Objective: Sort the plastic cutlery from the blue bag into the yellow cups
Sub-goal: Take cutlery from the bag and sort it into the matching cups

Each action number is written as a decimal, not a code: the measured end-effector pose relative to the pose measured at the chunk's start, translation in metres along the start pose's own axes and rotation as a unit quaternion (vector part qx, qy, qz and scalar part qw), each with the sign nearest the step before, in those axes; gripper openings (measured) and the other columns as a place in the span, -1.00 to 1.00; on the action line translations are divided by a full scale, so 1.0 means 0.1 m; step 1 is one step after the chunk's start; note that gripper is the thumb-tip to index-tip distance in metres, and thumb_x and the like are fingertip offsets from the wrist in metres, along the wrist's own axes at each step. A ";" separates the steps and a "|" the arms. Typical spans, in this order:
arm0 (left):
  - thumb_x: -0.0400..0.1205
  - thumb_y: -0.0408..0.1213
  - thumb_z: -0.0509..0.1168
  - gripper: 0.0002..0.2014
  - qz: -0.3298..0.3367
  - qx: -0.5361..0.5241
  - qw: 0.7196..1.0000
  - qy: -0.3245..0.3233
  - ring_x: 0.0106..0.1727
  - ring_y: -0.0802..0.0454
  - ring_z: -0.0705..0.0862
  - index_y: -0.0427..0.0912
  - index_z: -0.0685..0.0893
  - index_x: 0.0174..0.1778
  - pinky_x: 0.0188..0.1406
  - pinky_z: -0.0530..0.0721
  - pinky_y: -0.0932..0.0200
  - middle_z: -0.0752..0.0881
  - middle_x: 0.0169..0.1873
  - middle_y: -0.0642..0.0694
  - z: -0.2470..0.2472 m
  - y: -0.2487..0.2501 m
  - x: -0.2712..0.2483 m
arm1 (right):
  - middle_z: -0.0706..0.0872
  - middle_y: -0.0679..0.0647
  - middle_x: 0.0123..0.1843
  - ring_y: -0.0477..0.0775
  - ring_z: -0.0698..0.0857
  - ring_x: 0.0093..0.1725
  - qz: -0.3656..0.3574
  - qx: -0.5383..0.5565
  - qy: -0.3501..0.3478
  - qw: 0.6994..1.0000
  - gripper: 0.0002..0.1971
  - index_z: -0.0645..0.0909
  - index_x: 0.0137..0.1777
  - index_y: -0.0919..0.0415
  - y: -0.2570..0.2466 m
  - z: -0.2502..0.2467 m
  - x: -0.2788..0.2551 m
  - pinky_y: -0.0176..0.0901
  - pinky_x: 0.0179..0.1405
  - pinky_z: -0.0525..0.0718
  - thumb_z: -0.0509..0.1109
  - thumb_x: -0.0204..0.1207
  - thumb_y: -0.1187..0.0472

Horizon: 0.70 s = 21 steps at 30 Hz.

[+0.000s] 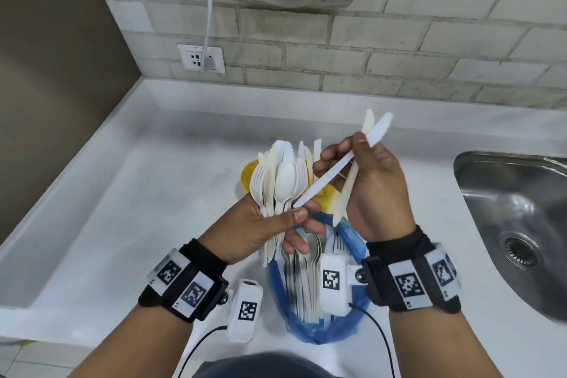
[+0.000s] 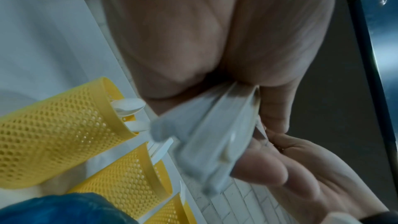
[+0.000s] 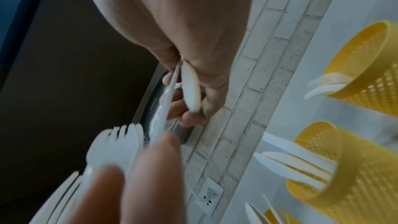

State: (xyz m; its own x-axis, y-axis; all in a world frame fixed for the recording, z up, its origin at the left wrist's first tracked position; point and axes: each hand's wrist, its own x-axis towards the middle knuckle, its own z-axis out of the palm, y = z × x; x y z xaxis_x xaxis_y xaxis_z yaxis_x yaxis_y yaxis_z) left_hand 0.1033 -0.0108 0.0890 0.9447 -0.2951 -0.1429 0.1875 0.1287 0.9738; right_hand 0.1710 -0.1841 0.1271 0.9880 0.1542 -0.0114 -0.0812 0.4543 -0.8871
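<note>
**A:** At nine o'clock from the middle of the head view, what is the left hand [image 1: 260,224] doing?

**B:** Its fingers and thumb are curled tight round a thick bundle of white forks, spoons and knives [image 1: 280,181], heads up, handles hanging down toward six o'clock. The bundle's long axis runs almost straight from six to twelve, leaning slightly toward eleven.

**A:** And below it?

**B:** The blue bag [image 1: 352,325] lies open on the white counter [image 1: 138,193] at six o'clock, more cutlery inside. Behind the bundle, toward twelve, a yellow cup [image 1: 247,176] peeks out; the wrist views show three mesh cups in a row, already holding pieces.

**A:** Moving right?

**B:** The right hand [image 1: 377,190] pinches a white knife [image 1: 340,164] between thumb and fingers near the blade. It also holds a cream knife [image 1: 352,175] against the palm. The white knife's long axis runs from seven to one o'clock, serrated blade at one, handle end touching the left thumb. A steel sink [image 1: 521,224] sits at three o'clock.

**A:** What could go wrong?

**B:** My judgement: the slick, overfull bundle could fan out and spill if the left grip loosens while the knife is drawn away. The handle may snag neighbouring pieces. Two loosely held knives could slip, perhaps toward the sink, or land in the wrong cup.
</note>
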 end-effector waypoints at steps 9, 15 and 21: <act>0.68 -0.26 0.33 -0.74 0.001 0.043 0.999 0.007 -0.25 -0.11 0.85 -0.29 0.71 0.24 -0.27 0.79 0.13 0.88 0.00 -0.29 0.00 -0.01 0.07 | 0.50 0.03 -0.44 -0.01 0.42 -0.43 -0.153 -0.302 -0.033 0.941 -0.90 0.70 0.02 0.22 -0.22 0.02 0.06 -0.19 -0.36 0.46 0.41 0.72 0.21; 0.69 -0.30 0.34 -0.67 -0.001 0.051 0.999 0.013 -0.27 -0.13 0.84 -0.43 0.67 0.30 -0.30 0.78 0.14 0.87 -0.04 -0.31 0.02 -0.04 0.12 | 0.28 -0.10 -0.58 -0.11 0.29 -0.55 -0.118 -0.393 -0.081 0.908 -0.90 0.76 -0.15 0.08 -0.16 0.09 -0.02 -0.31 -0.42 0.41 0.55 0.60 0.16; 0.73 -0.29 0.34 -0.79 -0.006 0.070 0.997 0.016 -0.25 -0.24 0.83 -0.33 0.68 0.21 -0.31 0.76 0.05 0.87 -0.04 -0.32 -0.02 -0.06 0.13 | 0.45 -0.07 -0.54 -0.15 0.42 -0.51 -0.148 -0.377 -0.049 0.913 -0.89 0.77 -0.14 0.15 -0.17 0.07 0.01 -0.38 -0.39 0.47 0.53 0.63 0.21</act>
State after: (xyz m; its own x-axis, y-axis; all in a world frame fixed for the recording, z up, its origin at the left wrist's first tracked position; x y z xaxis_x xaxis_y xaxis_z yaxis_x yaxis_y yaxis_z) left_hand 0.1149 -0.0135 0.0806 0.9513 -0.2648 -0.1580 0.1617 -0.0079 0.9868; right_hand 0.1727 -0.1860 0.1457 0.9327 0.2165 0.2885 0.3371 -0.2383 -0.9108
